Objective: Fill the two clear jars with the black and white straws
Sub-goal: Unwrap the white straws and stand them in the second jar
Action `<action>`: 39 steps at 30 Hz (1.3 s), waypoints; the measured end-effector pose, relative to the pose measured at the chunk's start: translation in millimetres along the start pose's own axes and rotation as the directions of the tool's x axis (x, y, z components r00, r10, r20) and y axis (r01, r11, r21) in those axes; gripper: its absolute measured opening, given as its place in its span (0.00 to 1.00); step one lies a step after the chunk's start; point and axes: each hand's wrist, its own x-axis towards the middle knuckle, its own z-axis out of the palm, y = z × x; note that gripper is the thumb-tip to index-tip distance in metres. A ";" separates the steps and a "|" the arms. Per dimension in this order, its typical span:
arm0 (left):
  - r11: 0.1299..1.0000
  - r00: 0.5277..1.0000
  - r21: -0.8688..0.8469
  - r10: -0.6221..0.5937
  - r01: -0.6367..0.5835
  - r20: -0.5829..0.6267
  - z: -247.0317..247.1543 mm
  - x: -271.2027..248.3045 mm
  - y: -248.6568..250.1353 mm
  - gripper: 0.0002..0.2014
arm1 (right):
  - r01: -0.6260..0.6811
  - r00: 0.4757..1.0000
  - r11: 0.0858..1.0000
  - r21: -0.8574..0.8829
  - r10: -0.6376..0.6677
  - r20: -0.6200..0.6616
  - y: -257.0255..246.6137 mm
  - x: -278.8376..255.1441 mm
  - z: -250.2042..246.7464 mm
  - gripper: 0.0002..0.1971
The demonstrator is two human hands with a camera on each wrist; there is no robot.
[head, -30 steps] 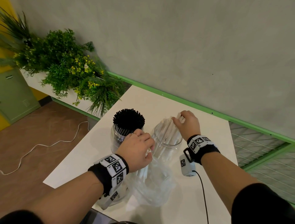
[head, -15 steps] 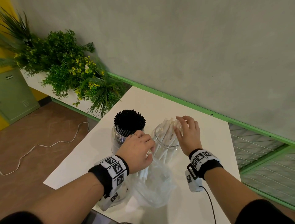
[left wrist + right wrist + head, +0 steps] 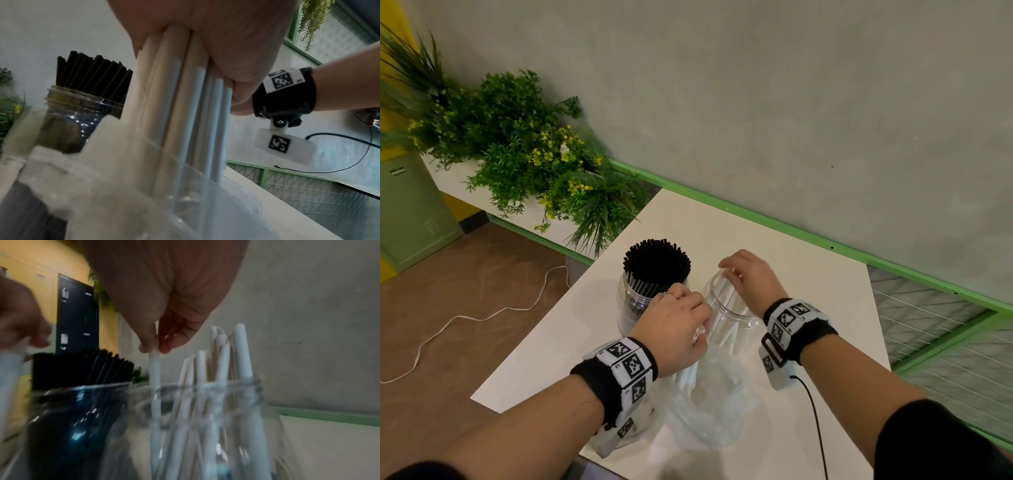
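Two clear jars (image 3: 726,310) (both stocked)

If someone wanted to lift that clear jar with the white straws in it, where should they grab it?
Probably round the smooth side wall of the clear jar, below the threaded neck, coming from the right. White straws stick up through the mouth, the jar of black straws stands close on its left, and a plastic bag lies in front.

Both jars (image 3: 729,318) are clear, glossy plastic. The white straws (image 3: 180,100) look matt, like paper; the black straws (image 3: 656,262) matt too. The bag (image 3: 709,411) is thin, crinkled film; the desk (image 3: 808,294) smooth, matt white.
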 end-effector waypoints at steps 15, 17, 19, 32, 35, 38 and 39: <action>1.000 1.000 -0.017 0.002 -0.002 -0.016 -2.3 -1.3 1.4 0.07 | -0.381 0.924 0.918 -0.110 0.384 -0.003 37.5 -8.2 -8.8 0.28; 1.000 1.000 -0.017 0.000 0.000 -0.012 -2.5 -0.4 2.0 0.07 | -0.421 0.904 0.904 -0.077 0.425 0.043 39.4 -10.8 -3.1 0.27; 1.000 1.000 -0.018 -0.005 0.005 -0.005 -1.8 -0.8 2.4 0.07 | -0.424 0.905 0.905 0.012 0.424 0.006 40.9 -13.6 2.2 0.19; 1.000 1.000 -0.010 -0.003 0.003 0.014 -1.6 -3.0 -1.2 0.06 | -0.440 0.879 0.877 0.191 0.464 -0.106 48.4 -10.1 0.7 0.14; 1.000 1.000 -0.006 -0.003 0.003 0.010 -1.4 -2.7 -1.6 0.06 | -0.407 0.890 0.891 0.201 0.436 -0.133 44.8 -17.0 -4.0 0.17; 1.000 1.000 -0.006 0.003 -0.003 0.006 -0.4 -3.0 -2.4 0.06 | -0.230 0.938 0.973 0.021 0.228 -0.260 37.4 -31.7 -7.1 0.18; 1.000 1.000 -0.008 0.004 -0.004 0.006 -0.1 -2.7 -2.7 0.06 | -0.154 0.960 0.981 -0.117 0.120 -0.252 34.7 -36.2 -5.6 0.19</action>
